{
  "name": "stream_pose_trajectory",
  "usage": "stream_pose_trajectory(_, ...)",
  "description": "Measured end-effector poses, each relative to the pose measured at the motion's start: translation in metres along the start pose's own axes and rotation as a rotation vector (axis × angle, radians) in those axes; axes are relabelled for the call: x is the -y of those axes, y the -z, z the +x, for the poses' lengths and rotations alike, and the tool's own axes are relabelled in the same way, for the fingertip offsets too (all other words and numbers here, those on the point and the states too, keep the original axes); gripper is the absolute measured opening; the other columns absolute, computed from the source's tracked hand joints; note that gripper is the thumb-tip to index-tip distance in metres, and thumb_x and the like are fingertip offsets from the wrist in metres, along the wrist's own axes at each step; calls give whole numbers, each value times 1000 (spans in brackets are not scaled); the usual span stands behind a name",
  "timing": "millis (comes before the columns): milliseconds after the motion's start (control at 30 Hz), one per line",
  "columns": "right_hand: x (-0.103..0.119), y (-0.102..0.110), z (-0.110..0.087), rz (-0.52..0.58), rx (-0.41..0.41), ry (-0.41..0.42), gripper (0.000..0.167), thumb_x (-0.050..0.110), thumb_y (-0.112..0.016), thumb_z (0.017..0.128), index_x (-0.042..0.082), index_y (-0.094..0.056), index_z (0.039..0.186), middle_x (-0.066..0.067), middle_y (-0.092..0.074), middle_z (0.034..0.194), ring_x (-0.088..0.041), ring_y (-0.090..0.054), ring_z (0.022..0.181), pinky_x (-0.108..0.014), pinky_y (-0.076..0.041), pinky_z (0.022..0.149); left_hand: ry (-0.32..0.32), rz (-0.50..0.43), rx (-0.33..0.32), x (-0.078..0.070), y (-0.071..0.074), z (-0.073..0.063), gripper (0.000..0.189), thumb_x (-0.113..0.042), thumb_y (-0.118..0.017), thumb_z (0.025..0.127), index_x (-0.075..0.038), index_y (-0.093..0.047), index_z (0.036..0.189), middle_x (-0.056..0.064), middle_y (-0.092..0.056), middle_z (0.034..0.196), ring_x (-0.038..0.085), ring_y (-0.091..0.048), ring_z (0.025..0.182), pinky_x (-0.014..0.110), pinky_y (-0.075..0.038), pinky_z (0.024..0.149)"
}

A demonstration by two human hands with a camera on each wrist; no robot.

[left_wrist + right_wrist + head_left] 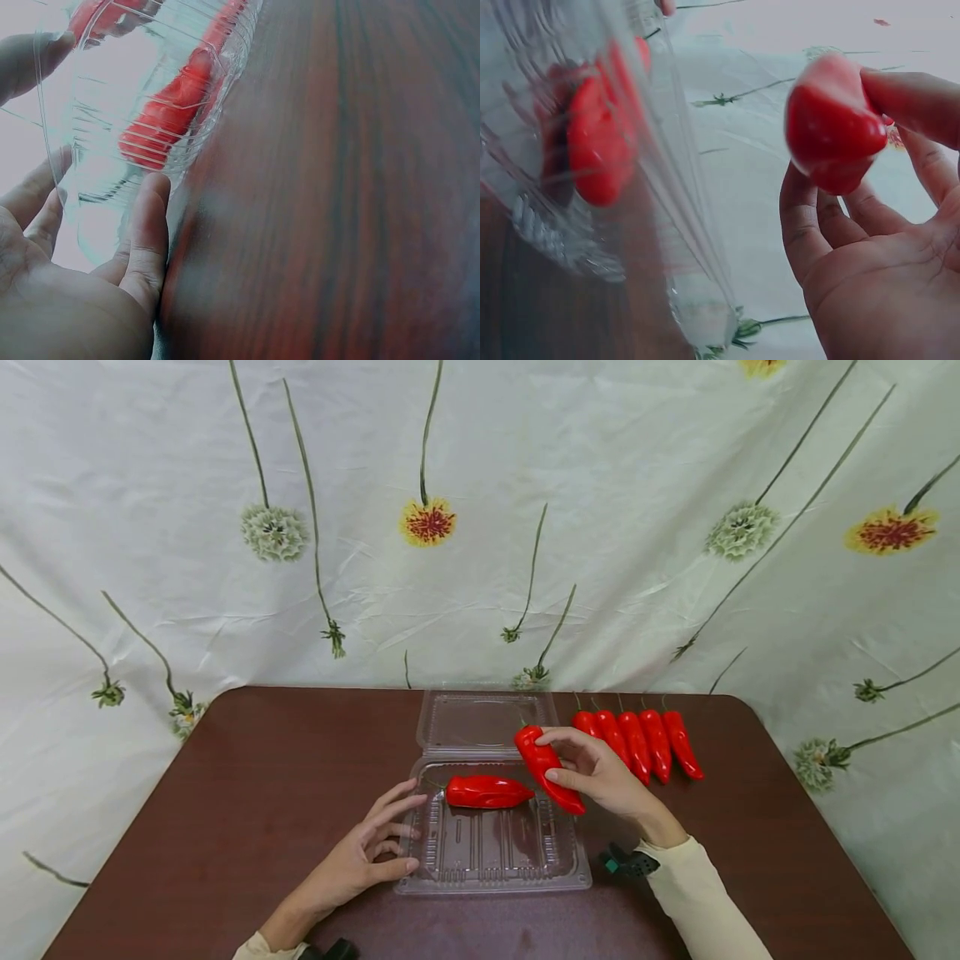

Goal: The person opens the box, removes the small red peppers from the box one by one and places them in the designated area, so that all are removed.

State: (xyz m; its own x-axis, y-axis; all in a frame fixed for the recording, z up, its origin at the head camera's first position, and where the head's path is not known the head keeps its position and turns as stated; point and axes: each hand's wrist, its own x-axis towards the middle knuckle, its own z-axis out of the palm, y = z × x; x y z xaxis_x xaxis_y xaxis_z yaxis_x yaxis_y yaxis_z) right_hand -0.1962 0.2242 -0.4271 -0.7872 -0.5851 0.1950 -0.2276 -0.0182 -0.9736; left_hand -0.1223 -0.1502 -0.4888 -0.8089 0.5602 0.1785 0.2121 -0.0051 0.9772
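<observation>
My right hand (603, 781) pinches a red chili pepper (542, 762) between thumb and fingers, over the right part of a clear plastic clamshell box (491, 887). In the right wrist view that held pepper (832, 124) is seen end-on, apart from the box wall. Another red chili pepper (486, 792) lies crosswise in the box, towards its back, its tip to the right. At the box's left edge is my left hand (360, 852), fingers spread and loosely extended; in the left wrist view its fingertips (156, 187) are against the clear side wall.
The box's lid (483, 722) is folded back, away from me. Several red chili peppers (633, 743) lie side by side on the brown table (300, 760), right of the lid, stems pointing away. A flowered white cloth (480, 568) hangs behind the table.
</observation>
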Motion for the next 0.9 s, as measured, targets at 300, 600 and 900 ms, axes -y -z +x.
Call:
stream_pose_trajectory(300,6,17,-5,-25,-69,-13,39,-3,-62,95,10,-55,132,-8,-43,148,-26,-57,120,-36,-58,86,6,14,3,0,0,0,73,3,-66,93,0,-30,155,15,-5,166,23,-58,118,28,-52,86)
stream_pose_trajectory(600,17,42,-8,-92,-148,-10,40,-2,-62,95,8,-54,133,-2,-49,141,-21,-58,117,-33,-59,84,-4,19,3,0,1,1,73,3,-66,93,1,-30,155,16,-5,166,24,-58,118,28,-52,86)
stream_pose_trajectory(900,18,69,-19,-125,-297,-8,42,-2,-60,97,4,-52,137,0,-53,136,-20,-55,118,-26,-56,86,1,16,6,0,2,1,72,2,-67,93,1,-30,155,14,-5,166,23,-58,119,28,-52,86)
